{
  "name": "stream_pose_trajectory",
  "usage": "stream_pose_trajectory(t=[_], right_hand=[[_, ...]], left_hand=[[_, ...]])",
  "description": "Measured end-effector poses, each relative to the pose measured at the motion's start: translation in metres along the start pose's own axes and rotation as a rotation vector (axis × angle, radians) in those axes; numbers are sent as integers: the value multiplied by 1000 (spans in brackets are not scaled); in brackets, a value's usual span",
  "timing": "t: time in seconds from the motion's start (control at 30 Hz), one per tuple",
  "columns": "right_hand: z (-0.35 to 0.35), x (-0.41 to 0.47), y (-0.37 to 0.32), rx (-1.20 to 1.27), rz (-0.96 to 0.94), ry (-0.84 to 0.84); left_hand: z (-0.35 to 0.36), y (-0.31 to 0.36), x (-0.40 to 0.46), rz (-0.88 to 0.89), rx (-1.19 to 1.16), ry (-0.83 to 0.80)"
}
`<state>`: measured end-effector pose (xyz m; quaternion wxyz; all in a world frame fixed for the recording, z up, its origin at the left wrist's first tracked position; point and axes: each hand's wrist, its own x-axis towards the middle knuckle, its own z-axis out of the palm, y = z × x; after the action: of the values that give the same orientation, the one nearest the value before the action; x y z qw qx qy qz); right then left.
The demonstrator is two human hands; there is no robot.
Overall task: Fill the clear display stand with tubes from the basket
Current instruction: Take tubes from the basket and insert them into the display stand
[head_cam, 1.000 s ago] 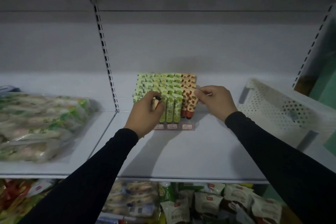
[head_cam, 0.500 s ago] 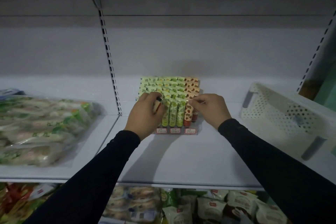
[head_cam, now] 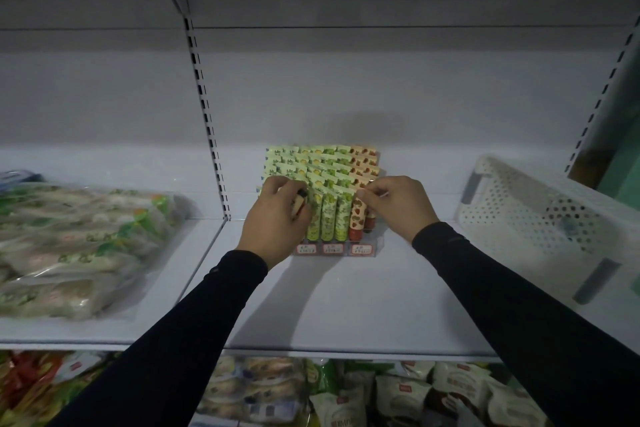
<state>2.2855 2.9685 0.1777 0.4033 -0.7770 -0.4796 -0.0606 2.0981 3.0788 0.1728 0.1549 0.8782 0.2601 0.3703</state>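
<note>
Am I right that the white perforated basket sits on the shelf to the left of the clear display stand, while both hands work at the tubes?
Not quite. The head view shows the white perforated basket to the right of the clear display stand. Both the left hand and right hand are indeed at the tubes.

One camera sits on my head, looking forward and down across a white shelf (head_cam: pixel 346 305) at close arm's reach. Its wide lens bends the shelf uprights at the edges. My forearms enter from the bottom corners, and the lower shelf's packets show beneath the front lip.
</note>
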Motion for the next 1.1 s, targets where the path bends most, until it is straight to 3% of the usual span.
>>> stream_pose_trajectory(t=[0.3,0.6,0.83,1.0,1.1], right_hand=[[1,1,-3,10,14,-17],[-1,-5,-6,64,54,5],[-14,-15,-18,89,32,243],[-19,-31,-33,395,60,-12],[-16,-38,-27,420,172,-210]], left_hand=[[3,-1,1,-13,-31,13],[-5,6,-2,-114,-206,15],[-8,12,1,-346,-724,-101],[-1,28,2,-328,-896,-181],[4,39,4,-384,-1100,-128]])
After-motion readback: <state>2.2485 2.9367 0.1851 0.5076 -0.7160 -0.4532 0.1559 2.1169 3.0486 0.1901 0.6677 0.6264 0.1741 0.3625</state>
